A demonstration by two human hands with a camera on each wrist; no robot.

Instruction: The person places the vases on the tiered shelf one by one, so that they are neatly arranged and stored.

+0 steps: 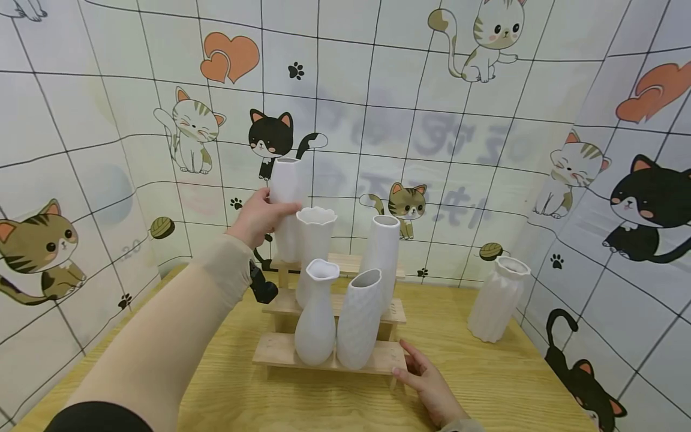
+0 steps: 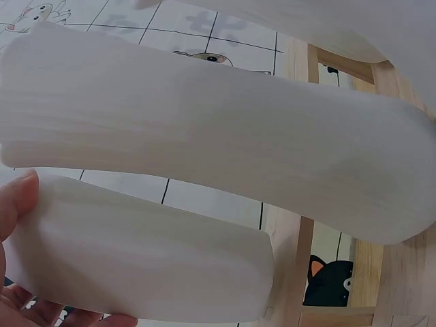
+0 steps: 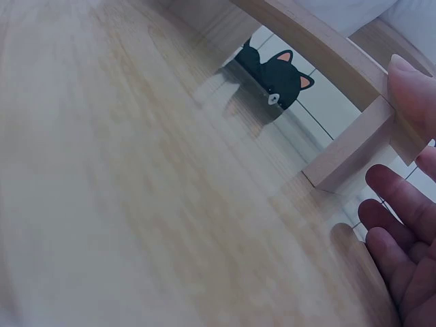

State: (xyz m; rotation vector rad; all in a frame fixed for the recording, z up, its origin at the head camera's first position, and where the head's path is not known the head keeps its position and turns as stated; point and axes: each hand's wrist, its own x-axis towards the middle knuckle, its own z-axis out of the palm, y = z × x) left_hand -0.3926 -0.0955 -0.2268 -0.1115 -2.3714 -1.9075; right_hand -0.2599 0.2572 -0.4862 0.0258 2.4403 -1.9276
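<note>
On the top step of a three-tier wooden stand (image 1: 329,357), my left hand (image 1: 261,217) holds a tall white vase (image 1: 286,180) round its upper body. In the left wrist view this vase (image 2: 150,252) has its base at the wooden step. Right in front of it on the middle step is a white vase with a scalloped rim (image 1: 317,231). My right hand (image 1: 429,387) grips the right end of the lowest step, thumb on its edge and fingers (image 3: 398,194) beside the leg.
A smooth white vase (image 1: 384,246) stands at the right of the middle step. The lowest step bears a wavy-rimmed vase (image 1: 315,336) and a textured slanted-rim vase (image 1: 358,324). Another white vase (image 1: 498,300) stands on the wooden table (image 1: 459,360), near the cat-printed right wall.
</note>
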